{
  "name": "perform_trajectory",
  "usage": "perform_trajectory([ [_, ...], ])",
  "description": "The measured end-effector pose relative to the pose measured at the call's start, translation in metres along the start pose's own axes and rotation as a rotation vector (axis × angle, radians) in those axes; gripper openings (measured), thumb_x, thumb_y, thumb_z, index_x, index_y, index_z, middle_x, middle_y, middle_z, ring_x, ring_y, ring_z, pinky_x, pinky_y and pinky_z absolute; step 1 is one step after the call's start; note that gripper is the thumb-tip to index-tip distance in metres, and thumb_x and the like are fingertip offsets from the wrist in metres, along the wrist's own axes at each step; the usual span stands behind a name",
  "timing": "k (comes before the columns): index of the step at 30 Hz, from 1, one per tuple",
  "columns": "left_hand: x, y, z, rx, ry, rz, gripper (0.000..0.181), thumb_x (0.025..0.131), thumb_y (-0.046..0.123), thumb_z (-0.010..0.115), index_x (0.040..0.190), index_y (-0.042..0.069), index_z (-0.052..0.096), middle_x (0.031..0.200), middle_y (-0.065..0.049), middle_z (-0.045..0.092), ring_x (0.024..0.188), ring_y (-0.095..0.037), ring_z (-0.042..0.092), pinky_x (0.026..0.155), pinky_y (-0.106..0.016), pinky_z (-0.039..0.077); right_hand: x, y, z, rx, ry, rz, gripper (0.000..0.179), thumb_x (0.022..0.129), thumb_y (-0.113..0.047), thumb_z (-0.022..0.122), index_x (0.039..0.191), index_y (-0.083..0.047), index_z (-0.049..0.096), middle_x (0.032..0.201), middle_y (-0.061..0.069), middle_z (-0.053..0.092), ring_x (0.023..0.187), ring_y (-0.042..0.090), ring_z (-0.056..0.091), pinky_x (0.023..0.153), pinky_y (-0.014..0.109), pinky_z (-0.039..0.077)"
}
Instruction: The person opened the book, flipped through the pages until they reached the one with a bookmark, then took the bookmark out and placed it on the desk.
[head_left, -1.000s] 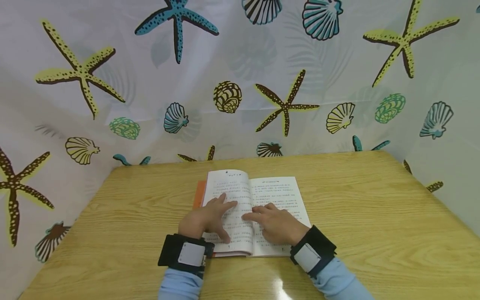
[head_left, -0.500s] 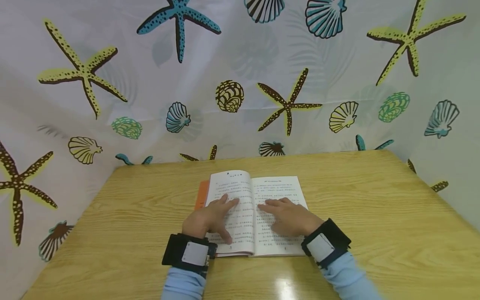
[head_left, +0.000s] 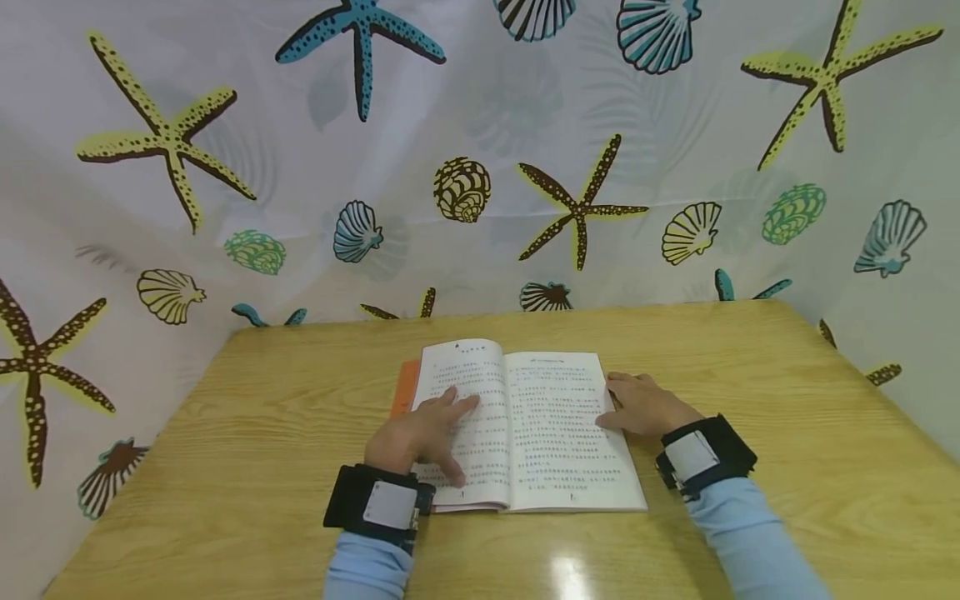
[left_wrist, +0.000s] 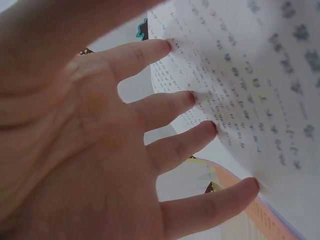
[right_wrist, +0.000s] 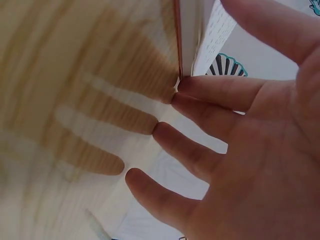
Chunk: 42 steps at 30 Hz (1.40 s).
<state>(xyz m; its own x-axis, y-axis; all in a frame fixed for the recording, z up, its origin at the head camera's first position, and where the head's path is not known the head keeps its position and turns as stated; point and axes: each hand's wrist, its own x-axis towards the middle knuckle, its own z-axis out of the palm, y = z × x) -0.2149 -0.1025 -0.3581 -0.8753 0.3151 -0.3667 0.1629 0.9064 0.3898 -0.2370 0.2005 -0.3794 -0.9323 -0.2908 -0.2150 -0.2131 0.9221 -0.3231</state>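
An open book (head_left: pixel 562 450) with printed text lies on the wooden table, its orange cover (head_left: pixel 405 387) showing past the left edge. My left hand (head_left: pixel 420 435) rests spread on the left page. In the left wrist view, its fingertips (left_wrist: pixel 209 129) touch the paper. At the book's right edge is my right hand (head_left: pixel 647 407), thumb over the page margin and other fingers just outside the edge. The right wrist view shows an index fingertip (right_wrist: pixel 187 84) at the edge of the page stack (right_wrist: pixel 186 40), while the other fingers reach to the tabletop, fairly straight.
The wooden table (head_left: pixel 285 433) extends around the book on all sides. Behind it and at both sides hangs a white cloth (head_left: pixel 420 275) printed with starfish and shells. Each wrist wears a black band (head_left: pixel 705 454) with a pale plate.
My right hand has moved right, from the middle of the book across the right page to its outer edge. The left hand has stayed on the left page.
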Motion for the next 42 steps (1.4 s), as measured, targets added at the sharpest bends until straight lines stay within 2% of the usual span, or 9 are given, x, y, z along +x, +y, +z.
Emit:
perform_trajectory([
  [4,0.0,0.0,-0.001,0.005,0.007,0.003,0.108,0.067,0.015,0.096,0.158,0.02,0.039,0.167,-0.014,0.021,0.15,-0.039,0.024,0.115,-0.059,0.03,0.0,-0.003,-0.002,0.002,0.014,-0.014,0.06,0.094,-0.02,0.071,0.134,0.02,0.051,0.144,0.039,0.043,0.13,0.059,0.039,0.108,0.063,0.036],
  [7,0.001,0.0,-0.001,0.009,0.006,0.005,0.109,0.067,0.015,0.096,0.158,0.02,0.038,0.167,-0.014,0.021,0.15,-0.039,0.024,0.115,-0.059,0.03,-0.001,-0.008,-0.003,0.006,0.027,-0.034,0.044,0.093,-0.015,0.072,0.122,0.016,0.059,0.121,0.029,0.059,0.108,0.045,0.055,0.092,0.05,0.048],
  [10,0.003,0.0,-0.001,0.015,0.007,0.004,0.109,0.067,0.016,0.096,0.159,0.021,0.038,0.167,-0.013,0.021,0.15,-0.038,0.024,0.115,-0.059,0.03,-0.001,-0.014,-0.004,0.029,0.043,-0.05,0.039,0.091,-0.011,0.073,0.117,0.016,0.059,0.103,0.02,0.061,0.087,0.031,0.055,0.075,0.041,0.047],
  [13,0.004,0.001,-0.001,0.016,0.005,0.009,0.109,0.067,0.016,0.096,0.159,0.021,0.037,0.167,-0.013,0.02,0.15,-0.038,0.024,0.115,-0.058,0.03,-0.001,-0.02,-0.003,0.071,0.07,-0.023,0.055,0.091,-0.01,0.073,0.131,0.02,0.05,0.117,0.031,0.061,0.1,0.037,0.06,0.088,0.046,0.052],
  [16,0.005,0.002,-0.002,0.024,0.003,0.01,0.109,0.068,0.017,0.096,0.159,0.021,0.037,0.167,-0.014,0.02,0.15,-0.038,0.024,0.115,-0.058,0.031,0.0,-0.023,-0.001,0.115,0.135,0.04,0.067,0.091,-0.009,0.074,0.141,0.02,0.04,0.136,0.039,0.05,0.118,0.046,0.056,0.101,0.058,0.046],
  [23,0.005,0.004,-0.002,0.034,0.01,-0.004,0.109,0.068,0.018,0.096,0.159,0.022,0.036,0.168,-0.012,0.02,0.15,-0.037,0.024,0.114,-0.058,0.031,0.005,-0.026,0.0,0.256,0.35,0.139,0.054,0.09,-0.005,0.074,0.133,0.013,0.048,0.117,0.032,0.06,0.096,0.04,0.06,0.083,0.049,0.054],
  [31,0.005,0.003,-0.002,0.037,0.0,-0.01,0.109,0.068,0.017,0.096,0.159,0.021,0.036,0.168,-0.013,0.019,0.15,-0.038,0.024,0.114,-0.06,0.031,0.007,-0.022,0.0,0.146,0.189,0.185,0.043,0.093,-0.029,0.073,0.101,0.012,0.062,0.082,0.015,0.056,0.07,0.026,0.054,0.054,0.03,0.041],
  [37,0.004,0.003,-0.002,0.039,0.0,-0.015,0.109,0.068,0.017,0.096,0.159,0.021,0.037,0.168,-0.013,0.019,0.15,-0.038,0.024,0.113,-0.06,0.033,0.009,-0.025,0.0,0.243,0.195,0.196,0.046,0.092,-0.021,0.074,0.117,0.016,0.061,0.105,0.026,0.063,0.082,0.031,0.059,0.063,0.034,0.048],
  [42,0.003,0.003,0.0,0.036,-0.003,-0.016,0.109,0.067,0.017,0.097,0.159,0.021,0.037,0.167,-0.013,0.02,0.149,-0.039,0.026,0.111,-0.061,0.034,0.009,-0.028,0.003,0.277,0.341,0.209,0.049,0.088,-0.009,0.075,0.126,0.014,0.056,0.113,0.03,0.061,0.089,0.036,0.059,0.071,0.041,0.052],
])
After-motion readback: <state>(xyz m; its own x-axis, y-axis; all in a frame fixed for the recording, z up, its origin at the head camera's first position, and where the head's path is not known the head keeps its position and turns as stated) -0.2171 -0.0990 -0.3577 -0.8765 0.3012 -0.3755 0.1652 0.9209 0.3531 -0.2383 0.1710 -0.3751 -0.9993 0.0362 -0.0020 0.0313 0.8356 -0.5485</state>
